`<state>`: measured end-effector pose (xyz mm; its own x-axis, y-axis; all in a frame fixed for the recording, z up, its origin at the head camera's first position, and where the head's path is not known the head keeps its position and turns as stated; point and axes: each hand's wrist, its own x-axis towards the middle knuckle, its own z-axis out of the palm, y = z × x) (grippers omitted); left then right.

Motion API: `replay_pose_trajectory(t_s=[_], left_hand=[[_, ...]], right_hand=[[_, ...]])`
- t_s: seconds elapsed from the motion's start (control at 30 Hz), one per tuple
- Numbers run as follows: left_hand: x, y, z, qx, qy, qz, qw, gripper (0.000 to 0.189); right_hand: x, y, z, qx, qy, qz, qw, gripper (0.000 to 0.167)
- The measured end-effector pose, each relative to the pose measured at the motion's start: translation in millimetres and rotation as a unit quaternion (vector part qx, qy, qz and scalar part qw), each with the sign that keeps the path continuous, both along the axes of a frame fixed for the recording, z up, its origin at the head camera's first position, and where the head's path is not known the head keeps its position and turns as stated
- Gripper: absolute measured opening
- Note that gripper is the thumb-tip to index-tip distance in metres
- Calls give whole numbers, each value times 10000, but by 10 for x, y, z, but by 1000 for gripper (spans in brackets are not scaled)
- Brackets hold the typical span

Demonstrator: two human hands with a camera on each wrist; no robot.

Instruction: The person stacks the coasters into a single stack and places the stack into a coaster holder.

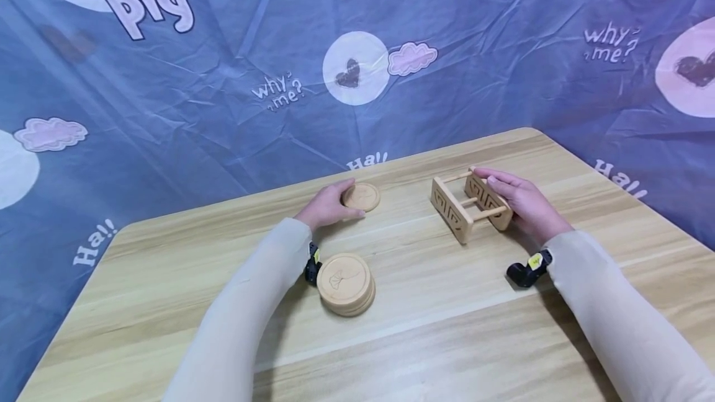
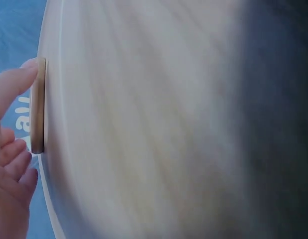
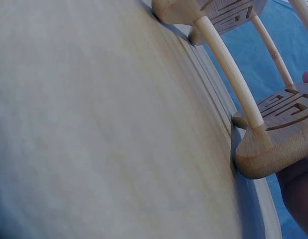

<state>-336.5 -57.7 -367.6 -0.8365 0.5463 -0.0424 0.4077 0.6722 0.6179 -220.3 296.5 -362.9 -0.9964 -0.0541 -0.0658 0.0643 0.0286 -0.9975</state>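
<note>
A round wooden coaster (image 1: pixel 362 197) lies near the table's back edge. My left hand (image 1: pixel 331 205) holds it by the rim, thumb on the near side and fingers on the far side. In the left wrist view the coaster (image 2: pixel 38 107) shows edge-on beside the thumb. To the right, my right hand (image 1: pixel 526 203) grips the right side panel of a wooden coaster rack (image 1: pixel 449 211). This rack has two carved panels joined by rods, and its feet (image 3: pixel 251 164) stand on the table in the right wrist view.
A stack of similar coasters (image 1: pixel 345 281), the top one engraved with a leaf, sits beside my left forearm. The wooden table (image 1: pixel 436 327) ends at a printed blue cloth (image 1: pixel 223 79) behind. Each wrist carries a black camera (image 1: pixel 527 272).
</note>
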Motion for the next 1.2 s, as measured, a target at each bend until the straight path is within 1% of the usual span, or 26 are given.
replay_pose_trajectory(t_s=[0.13, 0.3, 0.4, 0.53, 0.67, 0.77, 0.83, 0.93, 1.03, 1.2], left_hand=[[-12, 20, -36, -260, -65, -3, 9996, 93], [3, 26, -83, -478, -85, -23, 9988, 92], [0, 29, -100, -485, -22, 23, 9988, 90], [-15, 27, -109, -367, -18, 167, 9992, 92], [-33, 20, -81, -262, -62, 291, 9992, 95], [-39, 15, -30, -350, -20, 263, 9990, 94], [-39, 10, 1, -485, 69, 197, 9986, 94], [-28, 5, 34, -557, 137, 132, 9983, 93], [-1, -6, 43, -490, 130, 123, 9986, 91], [47, -36, 32, -420, 98, 114, 9990, 90]], right_hand=[[5, -20, -26, -93, 6, 68, 9999, 48], [-2, -71, -68, -5, 0, 139, 9999, 50], [-2, -74, -69, 111, 7, 110, 9999, 51], [6, -55, -59, 227, 16, 88, 9997, 51], [9, -38, -36, 350, 45, 52, 9994, 53], [8, -30, -12, 356, 17, 8, 9994, 54], [9, -29, 5, 359, -20, -20, 9994, 55], [13, -22, 22, 359, -55, -76, 9993, 54], [18, -13, 26, 398, -22, -76, 9992, 53], [32, -1, 21, 272, -9, -7, 9996, 54]])
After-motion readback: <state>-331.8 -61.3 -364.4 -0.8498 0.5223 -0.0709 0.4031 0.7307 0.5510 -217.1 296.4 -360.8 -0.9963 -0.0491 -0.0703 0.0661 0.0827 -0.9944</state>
